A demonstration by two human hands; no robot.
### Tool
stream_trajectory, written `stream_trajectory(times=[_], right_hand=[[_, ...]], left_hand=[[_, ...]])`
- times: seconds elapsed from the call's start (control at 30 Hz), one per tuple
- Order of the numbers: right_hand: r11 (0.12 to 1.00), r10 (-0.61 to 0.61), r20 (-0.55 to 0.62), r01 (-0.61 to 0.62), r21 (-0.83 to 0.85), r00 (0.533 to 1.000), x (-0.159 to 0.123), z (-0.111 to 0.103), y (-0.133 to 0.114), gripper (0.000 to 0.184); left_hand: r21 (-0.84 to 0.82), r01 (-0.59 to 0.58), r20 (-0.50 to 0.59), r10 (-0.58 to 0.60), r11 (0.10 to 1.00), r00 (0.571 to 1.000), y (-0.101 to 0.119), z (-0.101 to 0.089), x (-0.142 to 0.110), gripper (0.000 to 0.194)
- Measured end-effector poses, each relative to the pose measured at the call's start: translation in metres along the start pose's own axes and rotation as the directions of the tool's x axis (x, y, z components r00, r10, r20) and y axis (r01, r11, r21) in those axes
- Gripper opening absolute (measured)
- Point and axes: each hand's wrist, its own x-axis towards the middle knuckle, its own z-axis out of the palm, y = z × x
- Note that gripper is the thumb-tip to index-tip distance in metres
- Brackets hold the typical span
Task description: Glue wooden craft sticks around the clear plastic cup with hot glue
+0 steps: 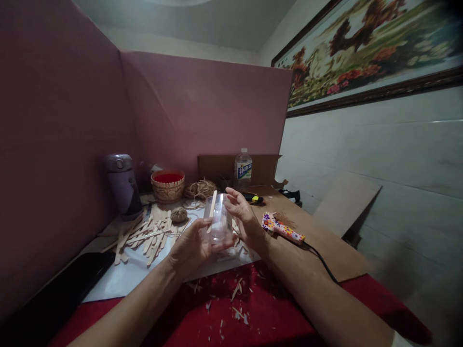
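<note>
A clear plastic cup [220,219] is held up in front of me, over the near edge of the white sheet. My left hand [195,241] grips it from the left and below, with the thumb on a wooden craft stick [213,205] that lies upright along the cup's side. Against the cup's right side, the curved fingers of my right hand [246,219] hold it near the top. To the left, many loose craft sticks [154,236] are scattered on the white sheet [108,279], beside a small ball of twine [179,215].
A flower-patterned glue gun [284,229] with a black cord lies on brown cardboard [325,246] at right. Behind stand a tumbler [125,188], a stick-covered basket [168,188], coiled twine [200,188], a bottle [243,169] and a yellow-black cutter [253,198]. Shavings litter the red cloth [195,318].
</note>
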Motion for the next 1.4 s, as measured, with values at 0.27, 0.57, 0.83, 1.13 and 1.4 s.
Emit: stream_trajectory(times=[0.27,0.57,0.83,1.13,1.4], right_hand=[[0.999,0.008,0.096,-0.004,-0.043,0.995,-0.004,0.0,0.002,0.069],[0.999,-0.036,0.013,0.036,-0.035,0.999,0.002,0.001,0.002,0.052],[0.998,-0.004,-0.01,0.005,0.062,1.0,0.006,-0.001,0.005,0.041],[0.995,0.006,-0.062,0.0,0.095,0.998,0.005,0.0,0.002,0.027],[0.995,-0.015,-0.1,0.025,0.1,0.995,0.002,0.002,-0.002,0.022]], left_hand=[[0.019,-0.004,0.012,0.003,1.0,1.0,0.0,-0.001,0.0,0.047],[0.01,0.013,-0.01,-0.013,1.0,1.0,-0.001,-0.003,0.001,0.042],[0.032,0.05,0.02,-0.05,0.998,0.999,0.001,0.0,-0.001,0.044],[0.04,0.073,0.058,-0.076,0.996,0.995,0.0,-0.004,0.0,0.052],[0.024,0.088,0.14,-0.09,0.996,0.986,0.001,-0.003,0.001,0.051]])
